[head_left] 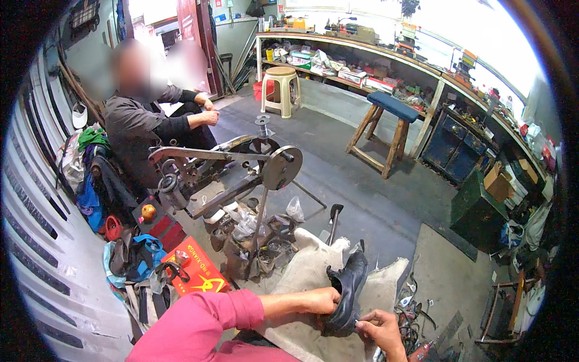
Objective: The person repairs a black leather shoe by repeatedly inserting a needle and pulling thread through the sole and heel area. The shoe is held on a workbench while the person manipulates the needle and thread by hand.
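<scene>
A pinkish-red top (184,335) is worn, its loose, creased left sleeve (232,311) leaving the forearm (283,304) bare.

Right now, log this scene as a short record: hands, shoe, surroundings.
Left hand: fingers curled, against the shoe's left side; grip unclear
Right hand: thumb and fingers at the shoe's near end
Shoe: black, over beige cloth
Beyond, left: metal machine with wheel; seated person
Stools: blue-topped wooden, cream
</scene>
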{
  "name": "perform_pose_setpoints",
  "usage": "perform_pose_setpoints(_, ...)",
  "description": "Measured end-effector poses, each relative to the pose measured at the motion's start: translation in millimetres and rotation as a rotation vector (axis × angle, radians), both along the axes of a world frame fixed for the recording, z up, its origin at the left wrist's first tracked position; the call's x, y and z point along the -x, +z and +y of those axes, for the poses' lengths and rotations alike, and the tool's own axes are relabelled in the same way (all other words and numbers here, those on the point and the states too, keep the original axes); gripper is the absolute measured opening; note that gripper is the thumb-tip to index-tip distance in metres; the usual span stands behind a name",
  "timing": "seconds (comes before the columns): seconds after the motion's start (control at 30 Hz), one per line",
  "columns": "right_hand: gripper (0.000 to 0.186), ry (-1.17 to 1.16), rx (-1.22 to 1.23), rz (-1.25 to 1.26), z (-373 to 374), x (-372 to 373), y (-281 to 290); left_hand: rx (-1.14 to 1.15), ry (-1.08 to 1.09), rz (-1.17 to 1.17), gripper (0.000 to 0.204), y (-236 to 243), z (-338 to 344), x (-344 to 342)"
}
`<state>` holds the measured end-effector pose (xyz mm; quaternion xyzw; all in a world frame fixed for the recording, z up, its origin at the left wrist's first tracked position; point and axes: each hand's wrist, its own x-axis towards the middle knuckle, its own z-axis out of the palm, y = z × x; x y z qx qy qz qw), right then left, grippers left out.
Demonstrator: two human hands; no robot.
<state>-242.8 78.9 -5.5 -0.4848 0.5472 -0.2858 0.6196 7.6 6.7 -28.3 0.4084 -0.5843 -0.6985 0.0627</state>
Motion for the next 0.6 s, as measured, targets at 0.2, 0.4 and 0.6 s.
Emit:
perform_pose_setpoints(0.2, 0.018, -0.041, 0.031, 0.055, 7, 1, -4, 0.106, -0.048, 0.152, 0.023, 3, 9, -14)
perform_pose_setpoints(0.4, 0.020, -0.004, 0.059, 0.183, -3, 0, 12, 0.112, 0.103, 0.286, 0.032, 0, 23, -21)
perform_pose_setpoints(0.6, 0.026, 0.283, 0.296, 0.537, -13, -1, 39, 0.108, 0.143, 0.077, 0.036, 17, 32, -12)
